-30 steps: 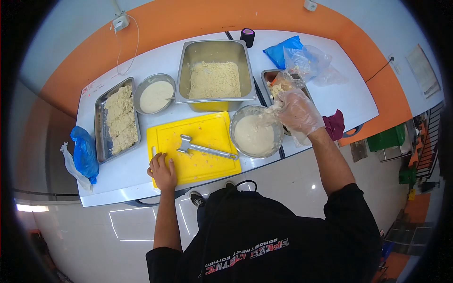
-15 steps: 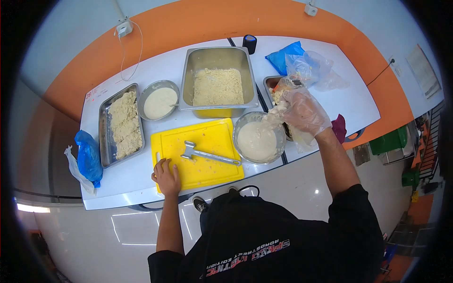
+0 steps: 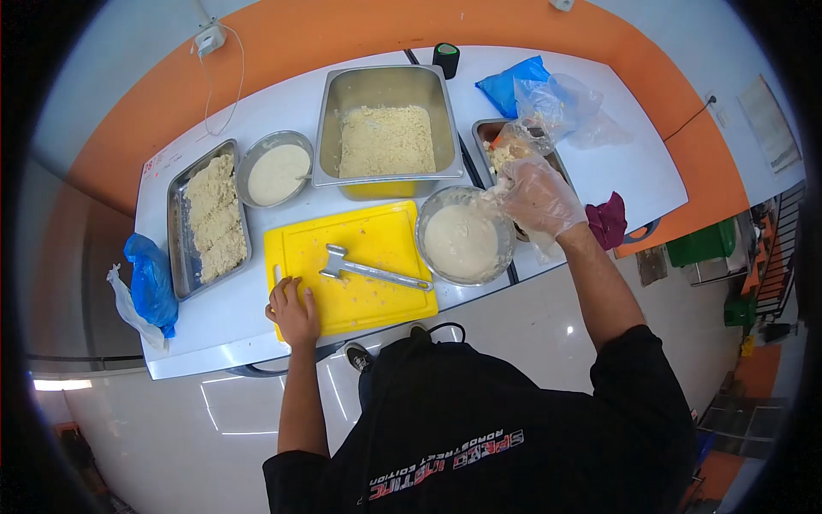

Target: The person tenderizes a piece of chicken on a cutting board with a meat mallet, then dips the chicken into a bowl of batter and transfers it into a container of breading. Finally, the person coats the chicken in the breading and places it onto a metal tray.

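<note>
A batter-coated piece [image 3: 490, 197] is at the fingertips of the right hand [image 3: 541, 201], just over the right side of the metal bowl [image 3: 459, 195] near the middle of the counter's [image 3: 651, 176] near edge. That hand wears a loose clear plastic glove; its fingers are drawn together and look closed on the piece, though glove and batter blur the exact grip. The left hand [image 3: 294, 315] lies palm down with fingers loosely spread at the near left corner of the yellow cutting board [image 3: 300, 248], by the counter's near edge, and grips nothing that I can see.

The piece should be light, soft and limp, and slippery under its wet coat; the baggy glove probably dulls the feel further. A pinch at one end would leave most of the coating unmarked, with several fingers sharing the load, since a hard squeeze could tear it or make it slide away. The batter [image 3: 461, 247] looks thick enough to cling in strings, so holding it low over the bowl, inside the rim, suits it best.

Behind that hand, toward the counter's far edge, stands a small metal tray [image 3: 490, 127]; a metal mallet [image 3: 381, 273] lies across the board, touched by neither hand
</note>
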`<act>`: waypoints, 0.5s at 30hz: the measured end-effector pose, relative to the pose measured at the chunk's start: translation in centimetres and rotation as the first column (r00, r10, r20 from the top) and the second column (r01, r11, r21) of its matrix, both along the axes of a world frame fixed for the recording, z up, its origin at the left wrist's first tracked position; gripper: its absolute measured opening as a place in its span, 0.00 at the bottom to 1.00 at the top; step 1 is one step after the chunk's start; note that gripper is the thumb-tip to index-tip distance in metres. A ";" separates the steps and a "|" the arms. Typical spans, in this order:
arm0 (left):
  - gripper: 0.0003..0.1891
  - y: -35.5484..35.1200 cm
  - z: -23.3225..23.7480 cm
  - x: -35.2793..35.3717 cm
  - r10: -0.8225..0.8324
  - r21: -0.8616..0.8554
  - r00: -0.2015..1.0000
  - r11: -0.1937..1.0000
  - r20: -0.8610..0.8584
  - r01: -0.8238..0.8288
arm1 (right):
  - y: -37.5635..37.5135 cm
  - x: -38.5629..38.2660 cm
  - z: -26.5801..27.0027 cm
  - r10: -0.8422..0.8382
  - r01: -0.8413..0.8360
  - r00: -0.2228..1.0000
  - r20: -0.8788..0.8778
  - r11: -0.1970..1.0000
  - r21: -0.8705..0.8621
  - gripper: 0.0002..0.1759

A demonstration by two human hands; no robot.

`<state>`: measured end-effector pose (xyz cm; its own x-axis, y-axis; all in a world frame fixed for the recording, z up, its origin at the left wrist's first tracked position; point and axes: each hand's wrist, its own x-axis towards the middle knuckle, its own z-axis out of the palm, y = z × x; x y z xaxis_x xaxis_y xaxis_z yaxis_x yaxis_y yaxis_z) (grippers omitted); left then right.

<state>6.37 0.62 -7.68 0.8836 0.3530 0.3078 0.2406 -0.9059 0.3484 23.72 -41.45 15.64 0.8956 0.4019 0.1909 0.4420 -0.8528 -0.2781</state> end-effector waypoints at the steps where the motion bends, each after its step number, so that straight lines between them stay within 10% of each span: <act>1: 0.18 0.0 0.1 0.0 0.001 -0.005 1.000 1.000 -0.016 -0.001 | -0.2 0.1 -0.2 -0.001 0.001 1.000 0.011 1.000 -0.005 0.14; 15: 0.18 0.0 -0.4 -0.1 0.005 0.026 1.000 1.000 -0.015 -0.005 | -0.8 0.1 -0.8 0.047 -0.047 0.999 -0.008 0.999 -0.013 0.14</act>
